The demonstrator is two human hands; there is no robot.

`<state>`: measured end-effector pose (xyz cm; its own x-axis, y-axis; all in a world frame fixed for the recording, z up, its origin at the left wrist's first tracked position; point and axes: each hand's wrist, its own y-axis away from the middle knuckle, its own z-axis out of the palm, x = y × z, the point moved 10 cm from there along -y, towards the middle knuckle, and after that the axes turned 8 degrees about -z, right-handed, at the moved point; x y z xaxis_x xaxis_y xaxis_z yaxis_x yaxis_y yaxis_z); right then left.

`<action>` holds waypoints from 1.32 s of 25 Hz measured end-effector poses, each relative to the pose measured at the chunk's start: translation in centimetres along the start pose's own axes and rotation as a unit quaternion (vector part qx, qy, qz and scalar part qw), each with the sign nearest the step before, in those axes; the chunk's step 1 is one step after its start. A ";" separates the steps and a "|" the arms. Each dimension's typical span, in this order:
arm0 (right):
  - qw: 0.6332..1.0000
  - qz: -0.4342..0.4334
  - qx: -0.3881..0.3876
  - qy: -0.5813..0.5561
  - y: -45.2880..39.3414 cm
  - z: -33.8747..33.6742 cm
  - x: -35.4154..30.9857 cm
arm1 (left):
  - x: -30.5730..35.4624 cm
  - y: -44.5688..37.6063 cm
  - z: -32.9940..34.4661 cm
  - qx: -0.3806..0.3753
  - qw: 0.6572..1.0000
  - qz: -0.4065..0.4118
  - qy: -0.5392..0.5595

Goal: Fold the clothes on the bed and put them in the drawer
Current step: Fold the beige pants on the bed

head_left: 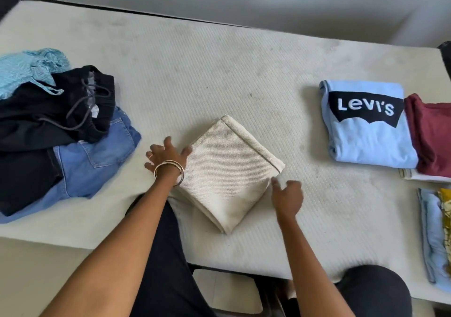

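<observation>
Squaring cream folded garment [227,172] at bed [219,72] centre: left hand [166,156] flat-fingered touching its left edge, right hand [286,195] pinching the right corner; press edges flush before stacking right.

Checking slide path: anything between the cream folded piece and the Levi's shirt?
Head view: only bare mattress between the cream folded piece and the Levi's shirt.

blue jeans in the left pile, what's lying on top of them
Black drawstring trousers lie crumpled over the blue jeans, and a light blue striped garment sits further back. What is beneath the jeans is covered.
</observation>
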<state>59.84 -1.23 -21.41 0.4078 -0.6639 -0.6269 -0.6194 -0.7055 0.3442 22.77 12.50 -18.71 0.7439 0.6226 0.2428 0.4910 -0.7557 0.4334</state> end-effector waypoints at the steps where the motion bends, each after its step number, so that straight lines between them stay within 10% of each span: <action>1: 0.996 -0.072 0.050 0.021 -1.1 -1.7 -2.4 | -1.4 1.3 -0.9 0.034 0.994 -0.078 0.066; 5: 0.962 -0.239 -0.104 0.081 -4.5 2.0 -12.0 | -7.0 7.8 6.1 -0.066 0.855 -0.343 0.384; 11: 0.934 -0.180 -0.221 0.217 -4.9 8.2 -12.2 | -7.3 9.9 11.4 -0.149 0.728 -0.332 0.581; 20: 0.930 -0.071 -0.329 -0.146 -2.1 1.5 -9.1 | -1.4 9.7 7.2 -0.198 0.778 -0.115 0.586; 24: 0.938 -0.088 -0.210 -0.262 -2.8 -8.3 -3.6 | 7.3 14.5 7.1 -0.226 0.827 0.001 0.516; 29: 0.934 -0.072 -0.034 -0.349 -5.1 -24.7 7.5 | 19.0 26.3 13.1 -0.343 0.804 0.087 0.478; 33: 0.990 -0.043 0.079 -0.106 -7.1 -31.1 16.5 | 22.4 31.7 20.2 -0.400 0.848 0.058 0.342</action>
<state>91.86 -14.86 -12.48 0.3231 -0.5247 -0.7876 -0.6926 -0.6982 0.1811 64.21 -1.62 -17.06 0.1941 0.7330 0.6519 -0.2358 -0.6102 0.7563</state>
